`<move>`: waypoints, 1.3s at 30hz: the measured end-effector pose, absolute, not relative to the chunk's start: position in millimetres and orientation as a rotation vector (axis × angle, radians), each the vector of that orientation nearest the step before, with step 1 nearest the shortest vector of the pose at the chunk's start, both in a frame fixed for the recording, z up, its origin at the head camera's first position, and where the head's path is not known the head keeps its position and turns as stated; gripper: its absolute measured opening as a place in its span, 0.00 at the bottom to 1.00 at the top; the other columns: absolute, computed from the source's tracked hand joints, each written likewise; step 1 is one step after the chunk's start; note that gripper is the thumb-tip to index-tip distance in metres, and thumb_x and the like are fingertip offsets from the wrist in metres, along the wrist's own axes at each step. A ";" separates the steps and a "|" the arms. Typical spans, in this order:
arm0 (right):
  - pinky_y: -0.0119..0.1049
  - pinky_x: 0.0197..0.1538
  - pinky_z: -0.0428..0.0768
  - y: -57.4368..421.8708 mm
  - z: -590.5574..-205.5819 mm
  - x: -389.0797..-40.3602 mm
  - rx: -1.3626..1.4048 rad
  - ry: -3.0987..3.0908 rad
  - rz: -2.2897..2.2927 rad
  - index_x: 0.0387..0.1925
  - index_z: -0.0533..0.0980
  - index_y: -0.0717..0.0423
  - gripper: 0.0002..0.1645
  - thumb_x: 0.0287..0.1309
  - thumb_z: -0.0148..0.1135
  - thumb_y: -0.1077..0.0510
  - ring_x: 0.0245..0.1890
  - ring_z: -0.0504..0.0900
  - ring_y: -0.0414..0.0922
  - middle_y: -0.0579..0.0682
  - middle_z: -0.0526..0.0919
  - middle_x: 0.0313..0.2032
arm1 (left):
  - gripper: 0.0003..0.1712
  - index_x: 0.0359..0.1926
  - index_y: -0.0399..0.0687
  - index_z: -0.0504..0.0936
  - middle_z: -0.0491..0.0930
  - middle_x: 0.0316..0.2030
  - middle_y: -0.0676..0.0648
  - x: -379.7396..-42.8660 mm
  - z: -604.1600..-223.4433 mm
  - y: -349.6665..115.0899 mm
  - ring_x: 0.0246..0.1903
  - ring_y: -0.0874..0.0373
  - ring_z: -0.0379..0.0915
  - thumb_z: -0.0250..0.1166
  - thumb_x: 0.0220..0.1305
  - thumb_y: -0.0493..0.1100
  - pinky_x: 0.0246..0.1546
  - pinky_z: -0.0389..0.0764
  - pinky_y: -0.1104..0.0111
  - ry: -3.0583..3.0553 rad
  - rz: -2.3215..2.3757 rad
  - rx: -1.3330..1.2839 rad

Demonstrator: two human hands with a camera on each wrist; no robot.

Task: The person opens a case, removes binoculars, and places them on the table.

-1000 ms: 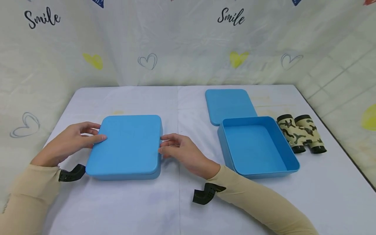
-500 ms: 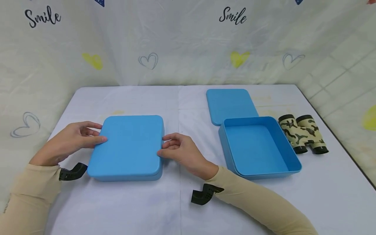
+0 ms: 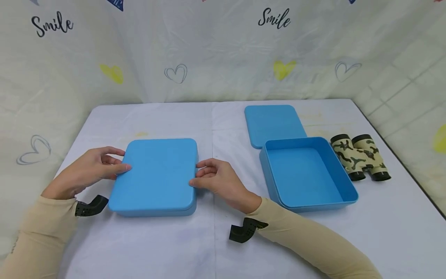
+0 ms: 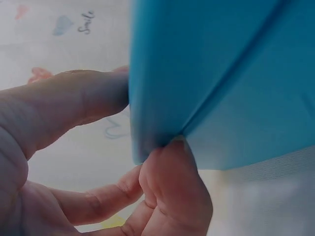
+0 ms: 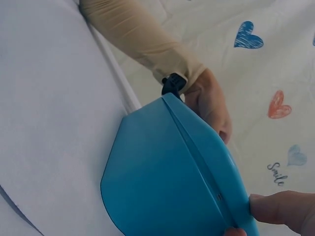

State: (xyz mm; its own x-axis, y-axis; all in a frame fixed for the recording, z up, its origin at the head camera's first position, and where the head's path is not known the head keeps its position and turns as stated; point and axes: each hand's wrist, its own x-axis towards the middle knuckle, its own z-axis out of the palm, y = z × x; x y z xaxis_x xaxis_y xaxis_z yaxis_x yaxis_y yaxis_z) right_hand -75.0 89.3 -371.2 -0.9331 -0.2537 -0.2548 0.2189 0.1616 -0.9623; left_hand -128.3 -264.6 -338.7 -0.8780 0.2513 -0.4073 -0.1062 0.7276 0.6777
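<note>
A blue rectangular box (image 5: 147, 182) with its lid (image 3: 156, 174) on stands on the left half of the table. My left hand (image 3: 88, 170) pinches the lid's left edge, thumb on top; in the left wrist view an index fingertip (image 4: 178, 142) sits at the seam under the lid. At the opposite edge my right hand (image 3: 223, 180) pinches the lid, its thumb (image 5: 275, 210) against the top and a fingertip low at the seam. A second blue box (image 3: 310, 174), open and with nothing in it, stands to the right.
Behind the open box lies a flat blue lid (image 3: 273, 124), partly hidden by that box. Camouflage binoculars (image 3: 360, 157) lie to its right, near the table's right edge. A white cloth (image 3: 167, 248) covers the table, and a printed curtain (image 3: 223, 50) hangs behind.
The lidded box has slid slightly right, both hands moving along with it. The right thumb has come over the lid's top edge. The open box, loose lid and binoculars keep their places.
</note>
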 end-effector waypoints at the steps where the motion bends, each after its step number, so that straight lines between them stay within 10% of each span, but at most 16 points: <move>1: 0.31 0.46 0.84 89.5 -371.2 -75.4 -0.038 2.091 -1.826 0.58 0.77 0.58 0.30 0.53 0.77 0.60 0.36 0.85 0.40 0.49 0.84 0.40 | 0.48 0.77 0.40 0.59 0.78 0.58 0.38 -128.7 -339.3 -264.7 0.45 0.53 0.86 0.67 0.69 0.60 0.61 0.71 0.40 2.444 1.006 0.104; 22: 0.32 0.46 0.83 90.1 -369.5 -76.4 -0.020 2.088 -1.796 0.56 0.77 0.57 0.30 0.52 0.77 0.59 0.37 0.84 0.42 0.48 0.85 0.37 | 0.48 0.75 0.36 0.57 0.81 0.57 0.36 -129.3 -341.7 -265.3 0.44 0.53 0.87 0.67 0.70 0.60 0.60 0.73 0.42 2.410 1.015 0.079; 39: 0.35 0.49 0.84 91.6 -369.2 -77.0 -0.022 2.047 -1.828 0.58 0.76 0.56 0.30 0.54 0.76 0.59 0.39 0.85 0.43 0.49 0.85 0.39 | 0.45 0.76 0.38 0.57 0.80 0.53 0.44 -130.6 -342.2 -267.8 0.44 0.53 0.87 0.66 0.71 0.58 0.51 0.79 0.68 2.382 1.064 0.077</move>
State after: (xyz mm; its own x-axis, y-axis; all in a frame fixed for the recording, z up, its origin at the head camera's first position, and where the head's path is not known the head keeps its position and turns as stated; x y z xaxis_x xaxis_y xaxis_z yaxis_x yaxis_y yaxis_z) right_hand -77.0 91.6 -369.2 -0.9220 -0.2690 -0.2783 0.2463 0.1468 -0.9580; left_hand -130.6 -267.8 -342.2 -0.8603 0.2567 -0.4404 -0.1567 0.6890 0.7076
